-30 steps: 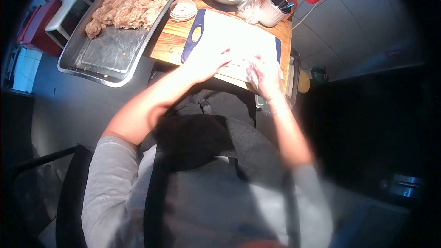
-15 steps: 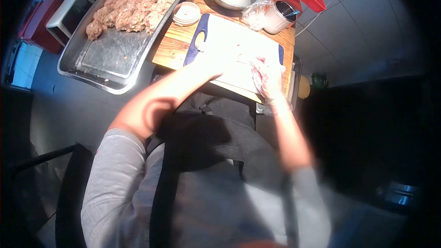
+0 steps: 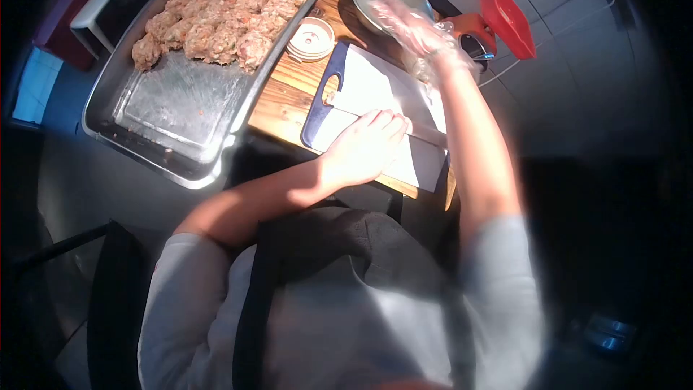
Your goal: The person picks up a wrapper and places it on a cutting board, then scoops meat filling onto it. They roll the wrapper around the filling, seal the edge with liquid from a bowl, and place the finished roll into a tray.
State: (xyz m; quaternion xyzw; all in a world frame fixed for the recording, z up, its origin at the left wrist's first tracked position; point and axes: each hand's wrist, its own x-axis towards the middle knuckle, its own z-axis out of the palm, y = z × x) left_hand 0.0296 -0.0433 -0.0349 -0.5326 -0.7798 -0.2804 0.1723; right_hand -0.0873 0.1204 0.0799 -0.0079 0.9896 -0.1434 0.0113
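Observation:
My left hand (image 3: 367, 144) is bare and rests on the white cutting board (image 3: 368, 76) with blue ends. Its fingers are curled over a long, narrow, stick-like tool (image 3: 427, 134); glare hides its exact kind. My right hand (image 3: 426, 36), in a clear plastic glove, reaches over the steel bowl (image 3: 359, 1). Its fingers are stretched out, with the tips above or inside the bowl. Something whitish lies in the bowl, partly hidden by the hand.
A large metal tray (image 3: 173, 112) at the left holds rows of raw meatballs (image 3: 216, 18). A round white lid (image 3: 311, 38) lies on the wooden table (image 3: 278, 108). Behind my right hand stand a red scale (image 3: 507, 18) and a partly hidden container (image 3: 473, 47).
My right hand has moved from the board's right side up to the steel bowl. My left hand has shifted right across the board. The view has tilted a little.

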